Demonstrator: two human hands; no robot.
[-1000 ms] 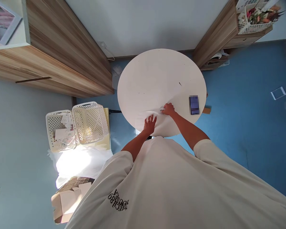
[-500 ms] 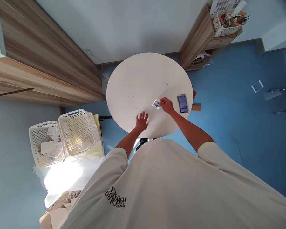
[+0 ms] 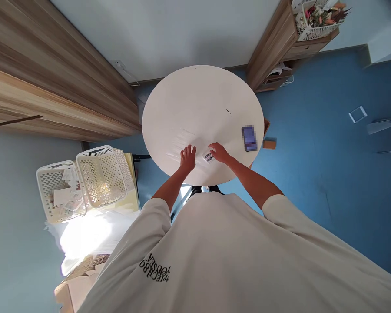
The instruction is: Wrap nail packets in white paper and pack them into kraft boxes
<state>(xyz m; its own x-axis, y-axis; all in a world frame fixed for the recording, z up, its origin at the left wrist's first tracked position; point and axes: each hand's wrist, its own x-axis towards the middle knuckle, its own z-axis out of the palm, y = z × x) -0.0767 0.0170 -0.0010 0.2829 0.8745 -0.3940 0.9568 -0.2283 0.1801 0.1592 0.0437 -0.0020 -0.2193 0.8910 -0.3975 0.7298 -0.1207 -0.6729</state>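
Card point(image 3: 208, 158) with small dark marks is best handled lightly by its edges, so that it is neither bent nor dragged across the pale desk point(image 3: 198, 95). Care seems called for near the left hand point(image 3: 188, 158), where the surface is creased and a thin edge could be caught. A level hold, with the marks left uncovered, would probably serve best. The card is seen between the two hands, over the near part of the desk, at the fingers of the right hand point(image 3: 219, 153) and partly overlapped by them. Those fingers are bent over its right side; whether it is pinched cannot be told. The left fingers are slightly spread and bent, apart from the card, with nothing seen in them.
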